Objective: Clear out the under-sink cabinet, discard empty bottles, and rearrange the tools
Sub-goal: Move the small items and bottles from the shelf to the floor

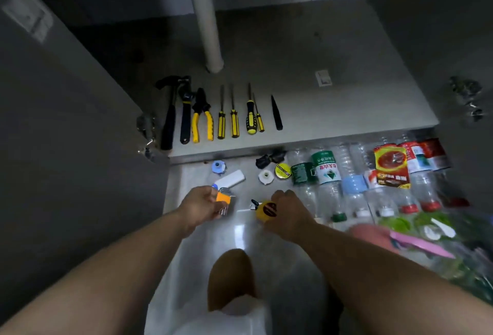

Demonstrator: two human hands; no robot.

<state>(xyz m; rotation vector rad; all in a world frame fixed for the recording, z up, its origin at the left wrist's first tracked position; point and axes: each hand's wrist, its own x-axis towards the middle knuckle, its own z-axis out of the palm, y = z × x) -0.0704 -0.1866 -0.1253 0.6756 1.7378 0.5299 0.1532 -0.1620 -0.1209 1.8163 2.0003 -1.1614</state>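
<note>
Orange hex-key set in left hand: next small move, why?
Probably set the orange hex-key set on the grey cabinet floor, right of the black pointed tool. The left hand grips it; tools there lie in one row with bare floor beyond.

Left hand [200, 205] hides part of orange hex-key set [223, 198]; right hand [288, 214] covers part of yellow round tool [266, 209]. Pink object [373, 233] at right blurred, unidentifiable.

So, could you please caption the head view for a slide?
Tools lined up in the cabinet; left hand holds a hex key set, right hand a tape measure, bottles alongside.
</note>
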